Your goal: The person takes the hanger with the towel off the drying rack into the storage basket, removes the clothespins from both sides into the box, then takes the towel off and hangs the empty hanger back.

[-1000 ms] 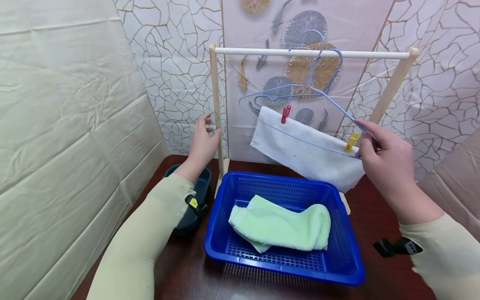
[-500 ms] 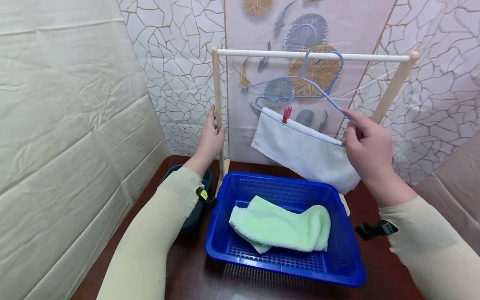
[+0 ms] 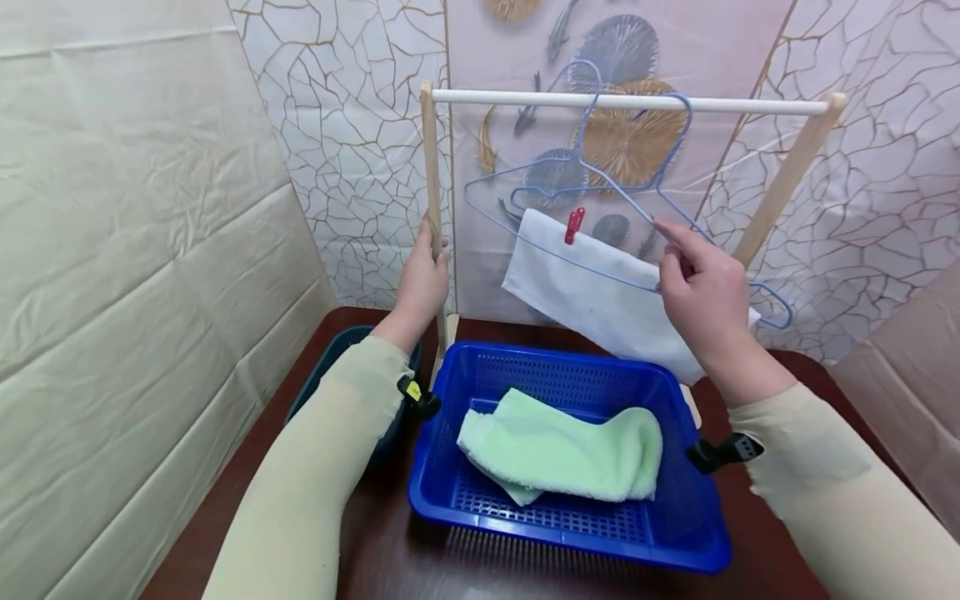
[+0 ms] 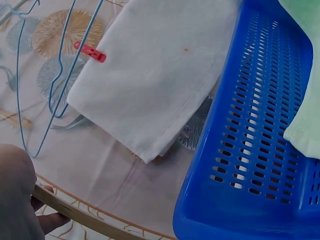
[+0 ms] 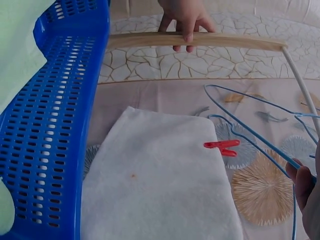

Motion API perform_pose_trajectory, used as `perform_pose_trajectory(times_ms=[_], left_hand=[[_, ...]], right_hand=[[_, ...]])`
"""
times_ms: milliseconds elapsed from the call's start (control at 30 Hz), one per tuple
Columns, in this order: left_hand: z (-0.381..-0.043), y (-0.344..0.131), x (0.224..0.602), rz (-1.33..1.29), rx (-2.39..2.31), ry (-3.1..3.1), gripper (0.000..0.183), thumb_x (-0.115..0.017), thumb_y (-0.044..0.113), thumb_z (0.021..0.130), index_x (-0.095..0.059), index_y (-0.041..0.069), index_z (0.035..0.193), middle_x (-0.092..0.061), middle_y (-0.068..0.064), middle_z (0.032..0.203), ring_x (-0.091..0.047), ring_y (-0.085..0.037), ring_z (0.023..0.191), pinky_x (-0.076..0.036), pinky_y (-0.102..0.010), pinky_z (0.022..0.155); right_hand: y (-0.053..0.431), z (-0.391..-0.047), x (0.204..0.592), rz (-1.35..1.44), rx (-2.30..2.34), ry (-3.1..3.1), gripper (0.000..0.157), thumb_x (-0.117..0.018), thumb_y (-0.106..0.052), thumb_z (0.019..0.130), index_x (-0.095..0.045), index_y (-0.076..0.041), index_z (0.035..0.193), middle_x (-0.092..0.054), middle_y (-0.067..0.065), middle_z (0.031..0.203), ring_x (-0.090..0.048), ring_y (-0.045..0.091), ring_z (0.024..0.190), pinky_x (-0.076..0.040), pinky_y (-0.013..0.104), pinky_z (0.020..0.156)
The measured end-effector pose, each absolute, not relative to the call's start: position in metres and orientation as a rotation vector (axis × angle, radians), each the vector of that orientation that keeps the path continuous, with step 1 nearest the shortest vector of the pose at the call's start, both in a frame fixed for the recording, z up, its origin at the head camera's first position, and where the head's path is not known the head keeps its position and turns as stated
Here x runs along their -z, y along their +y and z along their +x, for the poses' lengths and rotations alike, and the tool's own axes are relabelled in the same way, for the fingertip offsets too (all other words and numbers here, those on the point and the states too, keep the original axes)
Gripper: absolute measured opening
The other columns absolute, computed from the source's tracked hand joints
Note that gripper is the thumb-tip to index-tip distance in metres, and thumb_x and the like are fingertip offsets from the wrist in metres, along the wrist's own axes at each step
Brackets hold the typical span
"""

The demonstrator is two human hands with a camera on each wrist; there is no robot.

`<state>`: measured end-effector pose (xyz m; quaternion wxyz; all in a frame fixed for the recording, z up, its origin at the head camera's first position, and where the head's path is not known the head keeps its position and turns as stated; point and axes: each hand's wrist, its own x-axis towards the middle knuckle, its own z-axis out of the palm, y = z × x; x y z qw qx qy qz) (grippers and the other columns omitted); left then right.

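Observation:
My left hand [image 3: 422,279] grips the left wooden post [image 3: 431,167] of a small drying rack, with its fingers around the wood in the right wrist view. My right hand [image 3: 705,287] holds a blue wire hanger [image 3: 615,190] by its right side. The hanger's hook overlaps the rack's white rod [image 3: 510,98] in the head view. Behind it, a second blue hanger [image 3: 684,137] hangs from the rod and carries a white towel [image 3: 592,283]. A red clothespin [image 3: 574,225] clips the towel's top left edge. The towel's right end is partly hidden by my right hand.
A blue perforated basket [image 3: 566,542] with a folded light green towel [image 3: 562,450] stands in front of the rack. On the left, a dark teal tray [image 3: 330,358] sits partly under my left forearm. Patterned cloth hangs behind.
My right hand has moved left with the front hanger, and the yellow clothespin has gone out of sight behind it. My left hand has closed onto the post.

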<state>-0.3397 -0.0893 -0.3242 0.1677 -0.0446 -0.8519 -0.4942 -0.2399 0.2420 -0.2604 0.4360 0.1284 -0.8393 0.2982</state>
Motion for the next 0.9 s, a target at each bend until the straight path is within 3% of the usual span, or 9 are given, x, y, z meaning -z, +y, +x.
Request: perform_pose_trajectory(times_ms=[400, 600, 900], left_hand=[[-0.34, -0.084, 0.323, -0.076, 1.328, -2.449, 0.07, -0.04, 0.017, 0.107, 0.004, 0.034, 0.159, -0.048, -0.003, 0.148, -0.049, -0.025, 0.132, -0.048, -0.047, 0.097], [-0.342, -0.083, 0.322, -0.038, 1.25, -2.465, 0.073, -0.044, 0.011, 0.105, 0.001, 0.028, 0.16, -0.052, -0.002, 0.145, -0.055, -0.027, 0.124, -0.052, -0.046, 0.087], [-0.343, -0.079, 0.324, 0.008, 1.165, -2.477, 0.073, -0.045, 0.013, 0.104, -0.001, 0.029, 0.16, -0.056, -0.001, 0.14, -0.064, -0.027, 0.107, -0.054, -0.043, 0.073]], right_hand=[[0.233, -0.243, 0.27, 0.373, -0.701, -2.113, 0.037, -0.049, -0.008, 0.097, -0.07, -0.018, 0.127, -0.052, 0.007, 0.063, -0.039, 0.016, 0.058, -0.028, 0.028, 0.055], [0.233, -0.246, 0.276, 0.386, -0.687, -2.155, 0.037, -0.05, -0.008, 0.098, -0.068, -0.017, 0.129, -0.05, 0.009, 0.068, -0.04, 0.02, 0.061, -0.029, 0.03, 0.056], [0.237, -0.247, 0.283, 0.378, -0.697, -2.207, 0.036, -0.051, -0.011, 0.1, -0.065, -0.016, 0.133, -0.064, 0.011, 0.087, -0.058, 0.024, 0.075, -0.041, 0.032, 0.064]])
